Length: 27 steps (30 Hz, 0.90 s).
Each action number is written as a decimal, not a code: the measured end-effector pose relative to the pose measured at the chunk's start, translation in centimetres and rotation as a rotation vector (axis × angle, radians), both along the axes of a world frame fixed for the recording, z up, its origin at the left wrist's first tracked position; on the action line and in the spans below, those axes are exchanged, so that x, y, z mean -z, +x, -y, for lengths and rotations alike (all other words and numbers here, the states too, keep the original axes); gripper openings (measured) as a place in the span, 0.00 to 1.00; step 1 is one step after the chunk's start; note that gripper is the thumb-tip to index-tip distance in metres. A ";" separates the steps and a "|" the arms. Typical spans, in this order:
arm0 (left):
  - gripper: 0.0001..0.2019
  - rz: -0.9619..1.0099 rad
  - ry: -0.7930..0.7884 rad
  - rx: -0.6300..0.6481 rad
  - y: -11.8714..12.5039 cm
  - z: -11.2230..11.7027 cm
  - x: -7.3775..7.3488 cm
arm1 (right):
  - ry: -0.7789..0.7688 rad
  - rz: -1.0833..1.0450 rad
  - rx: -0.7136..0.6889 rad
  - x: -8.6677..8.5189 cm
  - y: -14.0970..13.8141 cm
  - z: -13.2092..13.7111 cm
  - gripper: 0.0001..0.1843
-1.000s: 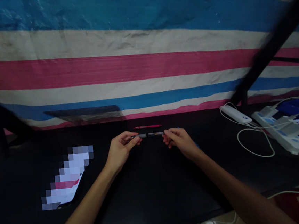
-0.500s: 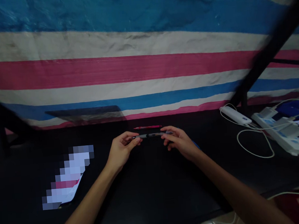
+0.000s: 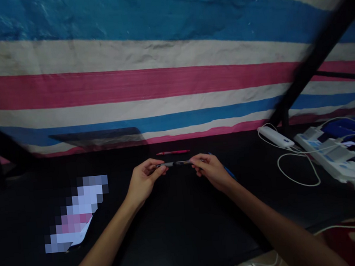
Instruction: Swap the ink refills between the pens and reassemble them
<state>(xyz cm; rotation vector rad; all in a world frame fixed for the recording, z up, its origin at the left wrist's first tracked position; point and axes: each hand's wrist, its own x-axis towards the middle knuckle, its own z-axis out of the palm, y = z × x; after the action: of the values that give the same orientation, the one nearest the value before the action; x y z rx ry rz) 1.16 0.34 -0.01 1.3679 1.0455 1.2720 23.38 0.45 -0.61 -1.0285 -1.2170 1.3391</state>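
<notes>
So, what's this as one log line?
left hand: grips slim grey-and-black pen | right hand: grips pen's other end | slim red pen: lies beyond

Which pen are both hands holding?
The gray-and-black pen, pinched by the left hand and right hand. The red pen lies beyond it, untouched; a blue item shows partly behind the right hand.

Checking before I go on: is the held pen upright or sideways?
Sideways: the pen runs across the view between the left hand and right hand.
</notes>
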 end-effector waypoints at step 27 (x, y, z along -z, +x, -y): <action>0.11 0.237 -0.081 -0.035 -0.2 -0.2 0.1 | 0.136 -0.320 0.156 -0.7 0.6 -0.5 0.18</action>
<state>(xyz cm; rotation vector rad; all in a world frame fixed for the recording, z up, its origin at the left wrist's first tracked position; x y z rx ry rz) 0.98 0.49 -0.08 1.1116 0.9486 1.3662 23.96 0.98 0.06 -0.7620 -0.9533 1.2258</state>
